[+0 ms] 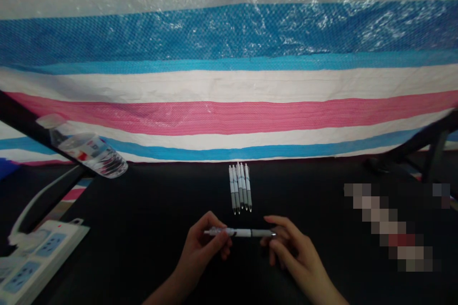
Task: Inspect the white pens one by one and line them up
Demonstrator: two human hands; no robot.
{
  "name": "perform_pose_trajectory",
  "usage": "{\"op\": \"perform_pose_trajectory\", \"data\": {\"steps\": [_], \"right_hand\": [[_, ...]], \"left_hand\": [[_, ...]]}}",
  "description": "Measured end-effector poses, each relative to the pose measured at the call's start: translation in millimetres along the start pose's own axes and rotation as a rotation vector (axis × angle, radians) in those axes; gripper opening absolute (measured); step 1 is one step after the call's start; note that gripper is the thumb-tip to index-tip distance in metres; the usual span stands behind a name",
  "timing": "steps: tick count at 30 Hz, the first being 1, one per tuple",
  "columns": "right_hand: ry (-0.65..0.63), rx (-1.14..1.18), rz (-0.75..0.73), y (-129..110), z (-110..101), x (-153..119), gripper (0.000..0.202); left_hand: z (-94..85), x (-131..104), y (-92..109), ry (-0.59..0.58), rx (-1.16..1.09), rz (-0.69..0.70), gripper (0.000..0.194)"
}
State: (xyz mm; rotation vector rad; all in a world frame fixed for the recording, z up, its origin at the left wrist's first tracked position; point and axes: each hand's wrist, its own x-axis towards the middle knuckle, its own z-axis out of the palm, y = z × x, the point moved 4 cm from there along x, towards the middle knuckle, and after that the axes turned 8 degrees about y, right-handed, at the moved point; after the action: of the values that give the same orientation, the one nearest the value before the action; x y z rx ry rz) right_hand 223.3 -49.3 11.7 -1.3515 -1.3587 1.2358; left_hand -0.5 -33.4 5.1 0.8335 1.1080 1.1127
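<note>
Head view's showing the left hand pinching a click pen roughly parallel to the far edge of the black table, tip pointing at the right hand, whose fingers are hanging loosely parted.

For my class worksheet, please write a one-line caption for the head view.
Left hand holds a pen sideways, right hand at its tip, a row of pens beyond on the black table.
</note>
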Motion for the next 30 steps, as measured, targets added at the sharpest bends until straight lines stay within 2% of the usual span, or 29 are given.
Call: {"op": "perform_pose_trajectory", "data": {"steps": [2, 6, 10, 14, 16, 19, 26, 30], "right_hand": [[0.024, -0.008, -0.005, 2.3, 0.1, 0.3, 0.025], [-0.015, -0.104, -0.072, 0.5, 3.1, 0.5, 0.014], [0.036, -0.118, -0.058, -4.6, -0.3, 0.0, 0.020], [-0.065, -0.173, -0.095, -7.7, 1.4, -1.3, 0.038], [-0.056, -0.138, -0.091, -6.0, 1.5, -1.3, 0.036], [0.027, -0.151, -0.089, -3.0, -0.2, -0.8, 0.033], [0.012, -0.317, -0.206, -8.3, -2.1, -2.7, 0.025], [0.044, -0.265, -0.154, -2.0, -1.9, -3.3, 0.024]], "left_hand": [[1.0, 0.2, 0.5, -0.004, -0.003, -0.008, 0.033], [3.0, -0.2, 1.2, -0.017, -0.008, -0.020, 0.032], [1.7, 0.3, 1.3, 0.001, -0.003, -0.004, 0.031], [1.6, 1.9, 1.2, -0.012, -0.009, 0.004, 0.031], [1.7, 2.4, 1.7, -0.010, -0.008, 0.004, 0.031], [1.7, 2.9, 3.3, 0.004, -0.004, 0.001, 0.031], [2.6, 4.3, 4.9, -0.012, 0.028, 0.013, 0.032], [3.3, 4.9, 5.6, -0.013, 0.060, 0.043, 0.031]]}}
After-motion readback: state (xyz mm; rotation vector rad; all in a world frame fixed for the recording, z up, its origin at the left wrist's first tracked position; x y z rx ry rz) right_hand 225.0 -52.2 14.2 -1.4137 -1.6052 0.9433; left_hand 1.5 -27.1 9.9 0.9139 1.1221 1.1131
